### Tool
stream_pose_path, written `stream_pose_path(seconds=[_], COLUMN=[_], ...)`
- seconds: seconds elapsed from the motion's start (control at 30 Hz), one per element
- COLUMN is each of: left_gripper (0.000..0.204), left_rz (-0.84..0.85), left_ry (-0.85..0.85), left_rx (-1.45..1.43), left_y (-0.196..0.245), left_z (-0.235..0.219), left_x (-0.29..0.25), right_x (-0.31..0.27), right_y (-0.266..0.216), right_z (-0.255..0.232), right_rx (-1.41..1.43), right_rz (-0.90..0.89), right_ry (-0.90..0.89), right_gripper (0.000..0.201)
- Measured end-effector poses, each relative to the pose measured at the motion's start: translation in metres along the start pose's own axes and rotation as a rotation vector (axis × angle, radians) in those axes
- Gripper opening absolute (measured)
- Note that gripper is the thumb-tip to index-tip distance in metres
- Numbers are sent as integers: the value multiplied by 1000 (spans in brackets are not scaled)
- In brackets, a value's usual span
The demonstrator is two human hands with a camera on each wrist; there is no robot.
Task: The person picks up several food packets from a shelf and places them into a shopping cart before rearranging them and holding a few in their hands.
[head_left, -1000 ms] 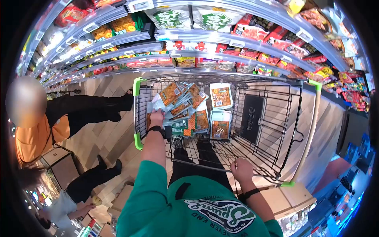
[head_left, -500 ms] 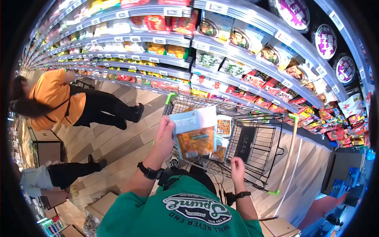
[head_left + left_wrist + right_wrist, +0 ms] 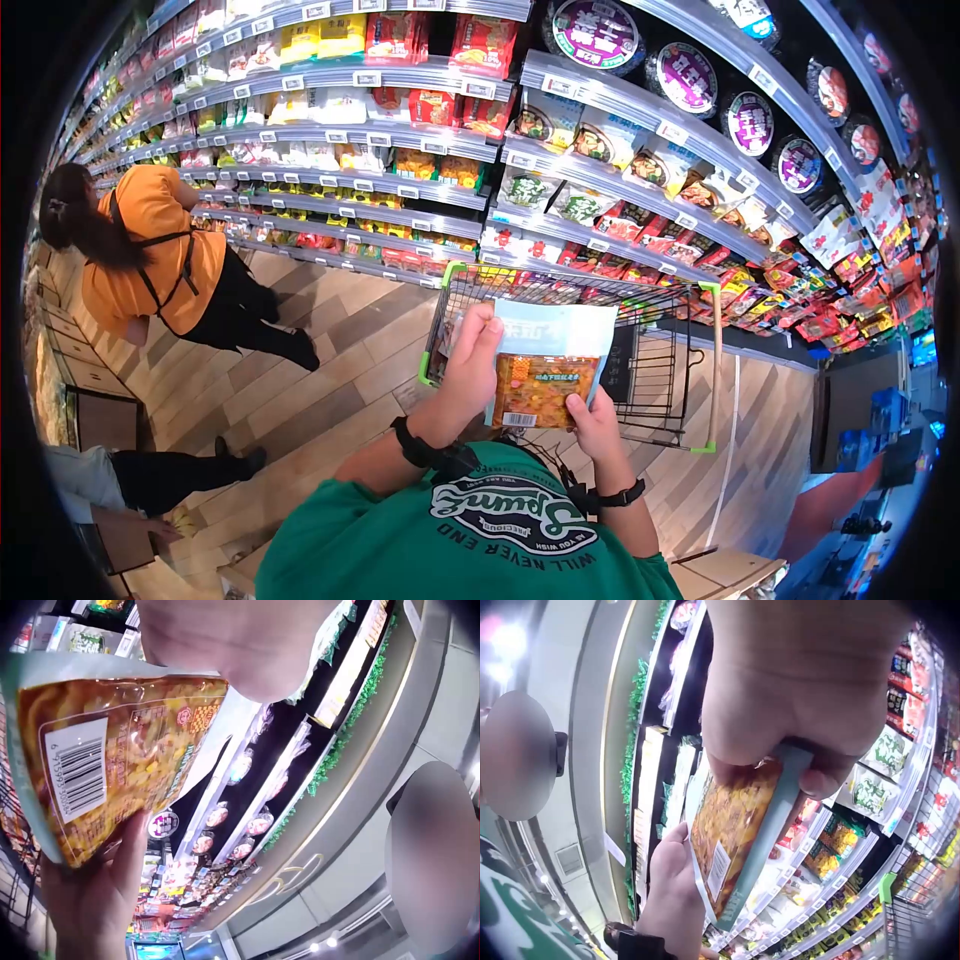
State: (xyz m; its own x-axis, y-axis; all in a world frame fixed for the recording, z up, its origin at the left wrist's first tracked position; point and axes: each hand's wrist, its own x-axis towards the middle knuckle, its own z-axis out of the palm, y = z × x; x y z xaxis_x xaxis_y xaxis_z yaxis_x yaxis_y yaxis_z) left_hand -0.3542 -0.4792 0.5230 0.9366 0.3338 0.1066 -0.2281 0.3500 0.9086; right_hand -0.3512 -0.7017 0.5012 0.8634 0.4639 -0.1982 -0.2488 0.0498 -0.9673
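A flat food packet (image 3: 540,375), pale blue at the top with an orange-brown printed panel and a barcode, is held up between both hands over the cart. My left hand (image 3: 472,365) pinches its upper left edge, thumb on the front. At the lower right corner my right hand (image 3: 594,422) grips it, with the thumb on the printed face. The left wrist view shows the packet (image 3: 112,750) tilted, with the right hand (image 3: 97,900) at its lower edge. In the right wrist view the left hand (image 3: 676,870) is at the packet's far edge.
A wire cart (image 3: 655,400) with green corners stands beyond the hands; the packet hides much of its inside. Shelves (image 3: 440,135) of packaged food curve along the far side. A person in an orange top (image 3: 165,255) stands at the left, another person's dark-trousered legs (image 3: 180,475) below.
The left hand has lifted a packet out of the cart and brought it nearer the body. The right hand has come off the cart's side and now holds the packet too. The head view has shifted.
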Motion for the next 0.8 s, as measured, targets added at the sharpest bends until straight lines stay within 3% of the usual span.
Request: stream_pose_path(seconds=[0.17, 0.23, 0.33, 0.4, 0.47, 0.53, 0.57, 0.6, 0.7, 0.77, 0.8], left_gripper=[13, 13, 16, 17, 18, 17, 17, 17, 17, 16, 16], left_rz=[-58, 35, -47, -93, -123, -155, -163, -173, -207, -235, -240], left_ry=[-75, 54, 253, 332, 408, 517, 520, 541, 574, 583, 573], left_rx=[-135, 101, 186, 239, 291, 448, 465, 467, 505, 544, 546], left_y=[14, 4, -14, -25, -33, -40, -45, -49, -64, -72, -79], left_z=[-10, -37, -86, -118, -138, -145, -147, -146, -133, -122, -114], left_x=[-2, -2, -12, -25, -37, -49, -53, -57, -58, -53, -50], right_x=[-2, 12, 30, 41, 49, 57, 52, 43, 18, 16, 14], right_y=[9, 34, 79, 124, 152, 203, 194, 212, 252, 284, 286], right_z=[-8, -40, -93, -138, -172, -230, -228, -237, -284, -316, -317], right_rx=[-131, -283, -483, -382, -370, -639, -964, -1145, -1207, -1312, -1296], right_rz=[-171, -190, -129, -108, -37, 220, 407, 434, 512, 728, 737], right_ry=[143, 253, 397, 413, 394, 393, 421, 463, 404, 117, 113], right_gripper=[36, 33, 24, 22, 25, 33, 43, 50, 40, 32, 32])
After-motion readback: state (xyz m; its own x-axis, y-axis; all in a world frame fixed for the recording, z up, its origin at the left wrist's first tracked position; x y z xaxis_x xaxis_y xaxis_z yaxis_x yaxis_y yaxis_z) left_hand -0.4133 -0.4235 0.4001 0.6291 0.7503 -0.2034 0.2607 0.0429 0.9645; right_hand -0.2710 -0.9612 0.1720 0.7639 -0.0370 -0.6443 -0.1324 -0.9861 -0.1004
